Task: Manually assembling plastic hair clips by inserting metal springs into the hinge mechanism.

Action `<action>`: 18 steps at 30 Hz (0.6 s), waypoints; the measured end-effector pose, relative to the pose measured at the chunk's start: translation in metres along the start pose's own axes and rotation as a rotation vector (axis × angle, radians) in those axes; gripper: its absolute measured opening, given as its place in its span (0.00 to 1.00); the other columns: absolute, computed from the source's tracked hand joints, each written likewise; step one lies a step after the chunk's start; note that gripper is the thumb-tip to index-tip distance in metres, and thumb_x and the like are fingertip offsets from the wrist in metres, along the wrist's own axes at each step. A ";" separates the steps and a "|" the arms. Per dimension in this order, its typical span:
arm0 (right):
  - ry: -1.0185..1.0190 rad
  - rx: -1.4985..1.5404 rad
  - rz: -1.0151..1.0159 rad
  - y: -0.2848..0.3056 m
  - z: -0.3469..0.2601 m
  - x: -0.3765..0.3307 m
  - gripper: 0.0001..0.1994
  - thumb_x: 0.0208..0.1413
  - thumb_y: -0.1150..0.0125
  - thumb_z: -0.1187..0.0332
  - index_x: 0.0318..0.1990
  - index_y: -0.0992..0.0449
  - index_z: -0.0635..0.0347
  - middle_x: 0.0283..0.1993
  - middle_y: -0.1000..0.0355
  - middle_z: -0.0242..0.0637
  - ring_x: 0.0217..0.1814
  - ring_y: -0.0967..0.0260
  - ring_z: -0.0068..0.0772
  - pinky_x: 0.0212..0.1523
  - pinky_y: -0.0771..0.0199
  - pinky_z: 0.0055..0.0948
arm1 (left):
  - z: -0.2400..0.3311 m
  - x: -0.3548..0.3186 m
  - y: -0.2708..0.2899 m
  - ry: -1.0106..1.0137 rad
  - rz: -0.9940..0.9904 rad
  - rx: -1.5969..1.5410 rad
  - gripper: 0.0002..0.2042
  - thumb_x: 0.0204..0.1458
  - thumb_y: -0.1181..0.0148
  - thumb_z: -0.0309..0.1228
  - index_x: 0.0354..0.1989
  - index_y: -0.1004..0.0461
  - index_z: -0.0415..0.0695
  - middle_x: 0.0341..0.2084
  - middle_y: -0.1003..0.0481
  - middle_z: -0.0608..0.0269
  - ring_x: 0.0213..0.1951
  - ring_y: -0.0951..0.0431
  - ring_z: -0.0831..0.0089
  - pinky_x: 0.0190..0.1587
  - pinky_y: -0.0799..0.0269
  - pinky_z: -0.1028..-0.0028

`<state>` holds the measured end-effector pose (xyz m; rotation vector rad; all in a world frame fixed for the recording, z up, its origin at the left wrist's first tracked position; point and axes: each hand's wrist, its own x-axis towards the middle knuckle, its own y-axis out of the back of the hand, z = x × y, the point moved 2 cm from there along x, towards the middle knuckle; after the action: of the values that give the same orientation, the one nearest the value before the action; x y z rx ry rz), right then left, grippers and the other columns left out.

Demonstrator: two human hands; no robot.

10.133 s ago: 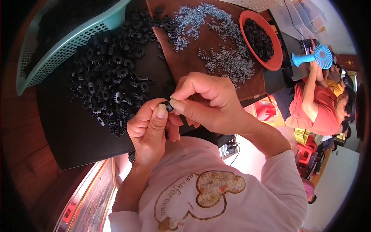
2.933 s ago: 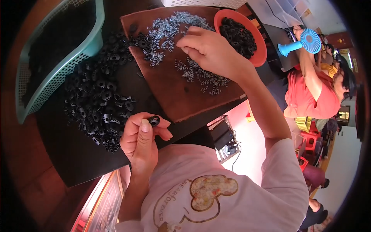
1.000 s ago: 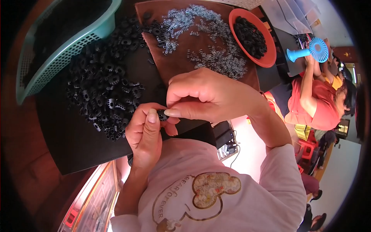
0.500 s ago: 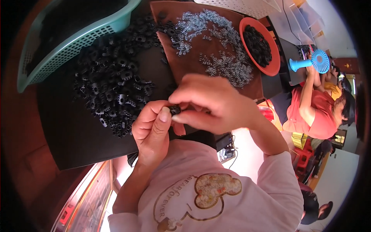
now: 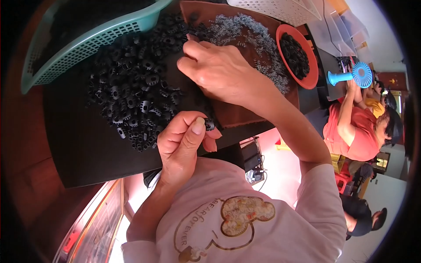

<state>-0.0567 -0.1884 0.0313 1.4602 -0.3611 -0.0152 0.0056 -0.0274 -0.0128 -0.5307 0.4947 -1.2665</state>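
Observation:
My left hand is closed in front of my chest, its thumb and fingers pinching a small black plastic hair claw clip piece. My right hand reaches across the black table to where the heap meets the brown cloth. Its fingers are curled together, and what they hold, if anything, is hidden beneath them. A large heap of black claw clip pieces, toothed and with oval openings, lies beyond my left hand. Many small silvery springs are spread on the brown cloth, partly covered by my right hand and forearm.
A green plastic basket with dark contents stands at the far left. An orange-red bowl of black pieces sits at the right, near a white perforated basket. A co-worker in a red shirt is beside a blue fan.
My right hand has left my left hand and moved away to the far side of the heap. My left hand still pinches the black piece, slightly farther right.

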 end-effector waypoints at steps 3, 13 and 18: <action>0.010 0.025 -0.043 0.001 -0.003 0.003 0.09 0.41 0.38 0.75 0.32 0.30 0.60 0.37 0.35 0.38 0.42 0.26 0.38 0.27 0.25 0.35 | 0.001 0.000 0.000 -0.007 -0.006 -0.002 0.11 0.65 0.49 0.33 0.44 0.29 0.36 0.29 0.22 0.59 0.25 0.27 0.80 0.30 0.29 0.79; -0.001 0.235 -0.089 0.001 -0.003 0.011 0.10 0.44 0.40 0.74 0.36 0.27 0.63 0.35 0.30 0.42 0.36 0.25 0.45 0.30 0.22 0.40 | 0.000 0.000 0.000 -0.004 -0.005 -0.011 0.11 0.65 0.49 0.33 0.45 0.29 0.36 0.29 0.22 0.59 0.25 0.27 0.80 0.30 0.30 0.79; -0.029 0.265 -0.023 0.006 0.009 0.006 0.07 0.46 0.41 0.74 0.34 0.27 0.60 0.36 0.30 0.38 0.40 0.26 0.44 0.31 0.24 0.41 | -0.001 0.000 0.002 -0.001 -0.004 -0.015 0.11 0.65 0.49 0.33 0.45 0.28 0.36 0.29 0.21 0.59 0.25 0.27 0.80 0.30 0.30 0.79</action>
<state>-0.0540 -0.1977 0.0388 1.7276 -0.3805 -0.0078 0.0065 -0.0268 -0.0151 -0.5453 0.5025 -1.2668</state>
